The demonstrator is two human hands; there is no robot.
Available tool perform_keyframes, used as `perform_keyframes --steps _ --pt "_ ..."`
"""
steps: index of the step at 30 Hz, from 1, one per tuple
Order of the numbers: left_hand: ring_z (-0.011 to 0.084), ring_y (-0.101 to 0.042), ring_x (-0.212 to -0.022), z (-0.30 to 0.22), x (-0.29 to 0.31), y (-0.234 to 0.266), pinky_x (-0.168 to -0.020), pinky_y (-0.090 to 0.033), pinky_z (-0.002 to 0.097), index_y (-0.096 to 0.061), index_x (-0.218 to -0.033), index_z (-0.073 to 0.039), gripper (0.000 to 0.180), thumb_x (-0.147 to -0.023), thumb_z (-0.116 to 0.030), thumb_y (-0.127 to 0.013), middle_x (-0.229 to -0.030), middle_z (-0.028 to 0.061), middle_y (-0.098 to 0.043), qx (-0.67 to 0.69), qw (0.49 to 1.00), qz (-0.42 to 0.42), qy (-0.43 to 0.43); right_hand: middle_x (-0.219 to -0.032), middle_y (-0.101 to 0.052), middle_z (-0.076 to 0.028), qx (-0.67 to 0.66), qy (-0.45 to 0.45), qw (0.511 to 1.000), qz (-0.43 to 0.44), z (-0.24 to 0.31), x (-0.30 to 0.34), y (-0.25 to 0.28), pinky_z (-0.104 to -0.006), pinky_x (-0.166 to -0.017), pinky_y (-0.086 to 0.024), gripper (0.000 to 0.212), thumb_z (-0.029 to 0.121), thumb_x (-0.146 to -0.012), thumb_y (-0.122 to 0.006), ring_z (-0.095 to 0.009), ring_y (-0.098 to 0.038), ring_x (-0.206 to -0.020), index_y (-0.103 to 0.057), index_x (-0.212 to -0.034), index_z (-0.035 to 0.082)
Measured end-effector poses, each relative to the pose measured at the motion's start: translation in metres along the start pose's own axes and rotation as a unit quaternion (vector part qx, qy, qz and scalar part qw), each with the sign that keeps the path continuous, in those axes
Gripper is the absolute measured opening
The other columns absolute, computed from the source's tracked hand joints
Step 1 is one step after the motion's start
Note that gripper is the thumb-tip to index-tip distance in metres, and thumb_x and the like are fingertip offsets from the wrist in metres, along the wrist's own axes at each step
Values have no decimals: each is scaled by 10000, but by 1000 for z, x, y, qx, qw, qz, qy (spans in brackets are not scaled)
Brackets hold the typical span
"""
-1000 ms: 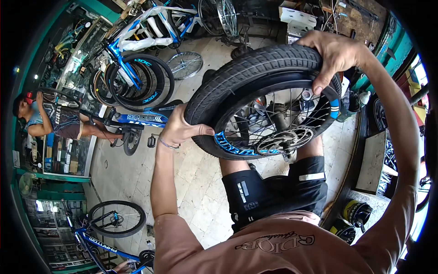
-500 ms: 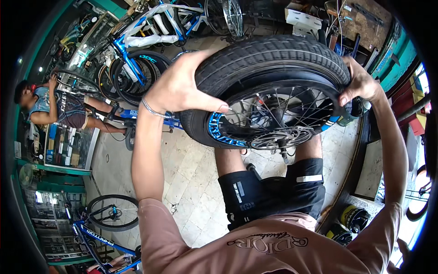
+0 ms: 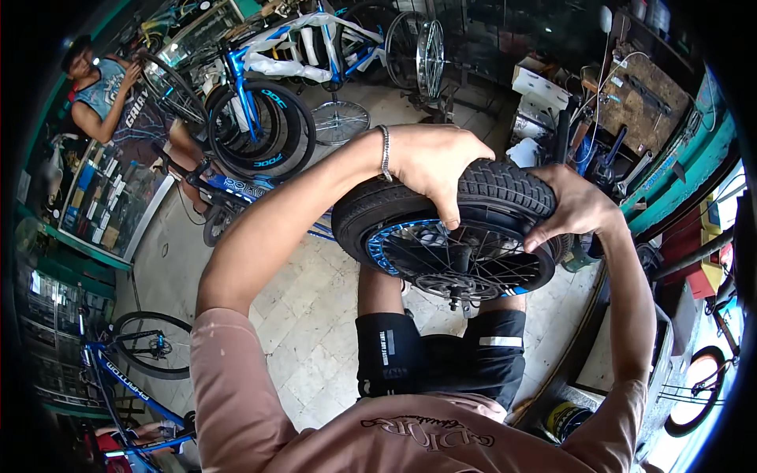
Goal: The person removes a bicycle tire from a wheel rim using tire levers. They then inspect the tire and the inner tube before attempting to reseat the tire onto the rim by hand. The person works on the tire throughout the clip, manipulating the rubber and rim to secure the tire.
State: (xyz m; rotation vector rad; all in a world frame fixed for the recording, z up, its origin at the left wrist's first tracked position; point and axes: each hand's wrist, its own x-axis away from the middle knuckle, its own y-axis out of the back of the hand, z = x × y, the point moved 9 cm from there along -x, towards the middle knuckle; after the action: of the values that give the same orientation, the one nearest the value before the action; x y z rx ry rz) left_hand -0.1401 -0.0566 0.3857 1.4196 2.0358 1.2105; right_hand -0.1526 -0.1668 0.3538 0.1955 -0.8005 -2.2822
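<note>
In front of me, above my knees, is a small bicycle wheel with a black rim [image 3: 385,251] bearing blue lettering, black spokes and a toothed disc [image 3: 453,288] at its hub. A thick black tyre [image 3: 505,188] with a block tread lies around it. My left hand [image 3: 436,164], a bracelet at its wrist, clasps the tyre's top, thumb toward the rim. Farther right, my right hand [image 3: 574,206] grips the tyre's upper right, its thumb at the rim's edge. The fingertips of both hands are hidden behind the tyre.
A blue bicycle frame [image 3: 246,102] in wrapping and loose wheels stand at the back left, near a person [image 3: 118,102] holding a wheel. Another blue bicycle [image 3: 134,382] is at lower left. A cluttered workbench [image 3: 643,102] with tools stands at back right.
The wheel has come lower and its top tilts differently. My left hand has moved right along the tyre, closer to my right hand. The gap between tyre and rim at the top looks smaller.
</note>
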Motion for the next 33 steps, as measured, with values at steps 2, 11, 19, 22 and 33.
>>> perform_keyframes --steps 2,11,19,22,33 --pt "236 -675 -833 4 1 1 -763 -534 329 -593 -1009 54 610 -499 -147 -861 -915 172 -688 5 1000 -18 -10 -933 -705 -118 -6 11 1000 -7 6 -3 3 -306 -802 -524 668 200 -544 -937 -187 -660 -829 -619 -1070 -62" --pt "273 -676 -802 5 -8 -2 -743 -537 352 -590 -995 53 572 -511 -154 -813 -878 192 -681 -59 997 -51 13 -865 -707 -118 87 35 993 -66 1 1 10 -313 -783 -515 539 127 -528 -907 -201 -662 -788 -651 -970 -47" --pt "279 -661 -820 21 12 1 -762 -520 352 -584 -1047 48 604 -520 -159 -795 -917 188 -669 -25 996 -65 48 -874 -614 -132 30 217 879 -423 65 68 -63 -388 -740 -489 287 35 -714 -754 -257 -595 -816 -598 -948 -20" --pt "286 -662 -826 12 0 1 -767 -518 357 -582 -1052 51 606 -522 -157 -791 -918 194 -667 -23 997 -57 44 -1321 -433 -305 -193 25 959 -204 49 13 -172 -413 -998 -434 795 259 -854 -708 -342 -502 -1223 -242 -1401 -82" --pt "294 -669 -896 13 13 -2 -825 -514 344 -566 -1141 97 719 -530 -194 -810 -1001 219 -672 -100 988 -112 36 -1200 -506 -118 -610 30 688 -391 25 -42 -206 -259 -877 -425 756 75 -957 -575 -109 -478 -1010 -60 -1509 43"
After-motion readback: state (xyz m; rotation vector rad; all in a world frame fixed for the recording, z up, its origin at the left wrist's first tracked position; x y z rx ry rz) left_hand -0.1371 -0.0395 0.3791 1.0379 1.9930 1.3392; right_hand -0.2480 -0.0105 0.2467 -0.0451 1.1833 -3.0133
